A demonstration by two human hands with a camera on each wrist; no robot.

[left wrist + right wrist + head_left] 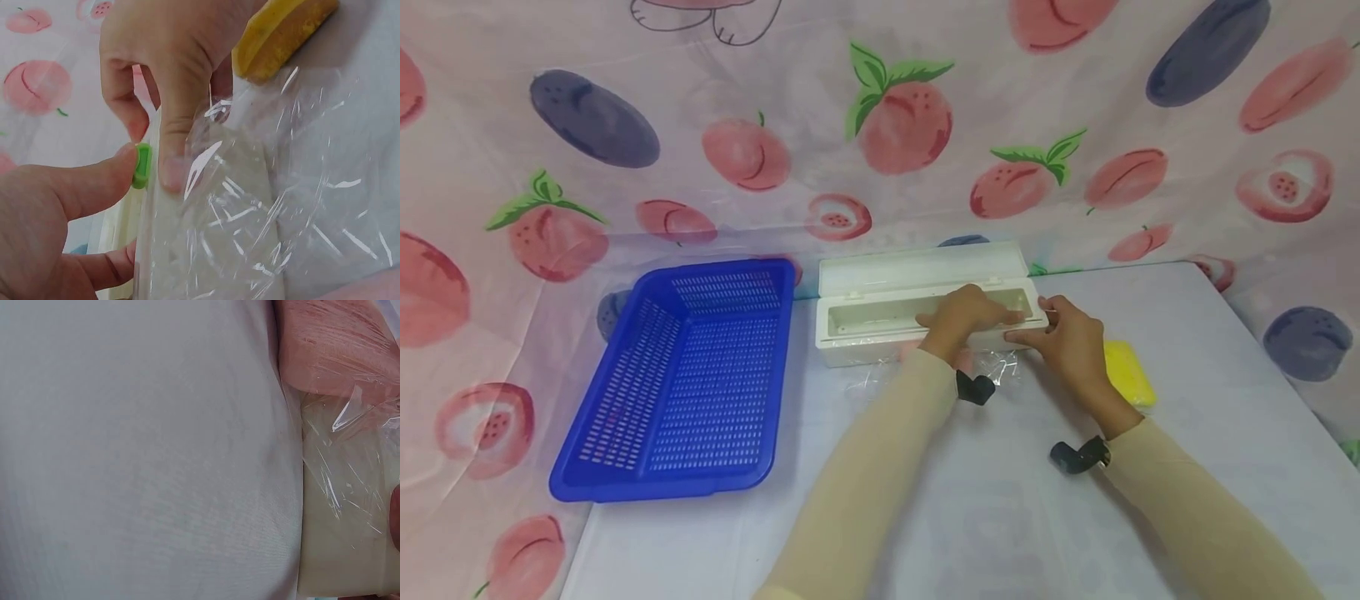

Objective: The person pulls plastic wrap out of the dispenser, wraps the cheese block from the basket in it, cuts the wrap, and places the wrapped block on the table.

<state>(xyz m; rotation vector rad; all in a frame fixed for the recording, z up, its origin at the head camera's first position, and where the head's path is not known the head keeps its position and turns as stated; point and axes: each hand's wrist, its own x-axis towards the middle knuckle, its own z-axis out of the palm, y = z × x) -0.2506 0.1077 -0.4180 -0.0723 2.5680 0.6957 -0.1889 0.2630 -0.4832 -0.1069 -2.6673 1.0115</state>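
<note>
A long white wrap dispenser box [880, 325] stands with its lid raised, near the back of the table. My left hand [966, 315] reaches over its trough; the straight thumb touches a small green slide cutter [142, 165] on the rim, and another finger rests lower along that rim. My right hand [1067, 342] grips the box's right end, thumb on the front wall and fingers over the rim. Clear plastic film [237, 206] hangs wrinkled down the front, under the right thumb. A pink block [337, 347] lies under film before the box.
A blue plastic basket [767, 425] with slotted walls stands left of the box. Beside my right wrist lies a yellow block [1127, 372]. Fruit-printed cloth [955, 200] hangs behind the table, whose cover [1000, 517] is white.
</note>
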